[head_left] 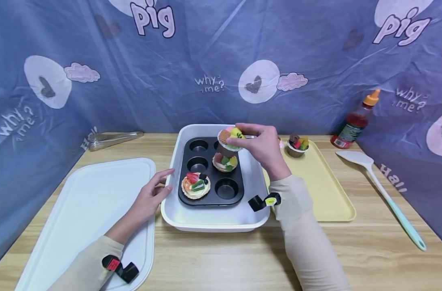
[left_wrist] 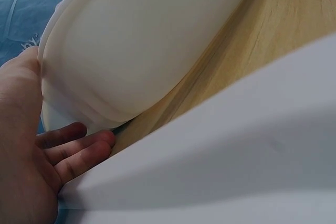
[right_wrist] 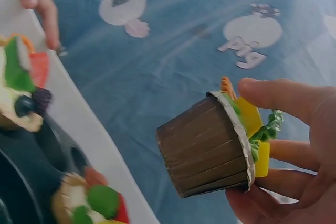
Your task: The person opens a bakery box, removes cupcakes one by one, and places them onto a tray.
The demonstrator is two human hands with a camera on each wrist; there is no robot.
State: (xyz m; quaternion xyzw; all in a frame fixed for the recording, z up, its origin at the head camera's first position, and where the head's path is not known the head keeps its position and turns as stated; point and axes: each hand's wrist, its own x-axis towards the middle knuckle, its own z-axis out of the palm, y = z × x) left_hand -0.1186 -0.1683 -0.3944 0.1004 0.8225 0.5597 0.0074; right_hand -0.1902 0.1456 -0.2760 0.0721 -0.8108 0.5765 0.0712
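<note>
My right hand [head_left: 262, 147] pinches a toy cupcake [right_wrist: 202, 148] by its top, thumb on one side and fingers on the other. The cupcake has a brown pleated wrapper and colourful fruit toppings, and it is held over the back right of a dark muffin tin [head_left: 212, 198]. Two fruit tarts sit in that tin: one tart [head_left: 195, 186] at front left, another tart [head_left: 224, 162] in the middle right cup. Around the tin is a white basin [head_left: 215, 226]. At its left rim, my left hand [head_left: 151, 194] touches with loosely bent fingers.
A white tray [head_left: 97, 202] lies at left, metal tongs [head_left: 115, 139] behind it. On the right, a yellow tray [head_left: 326, 198] bears another cupcake [head_left: 297, 147]; a pink item beside it is mostly hidden by my hand. Farther right are a sauce bottle [head_left: 353, 123] and a spatula [head_left: 384, 196].
</note>
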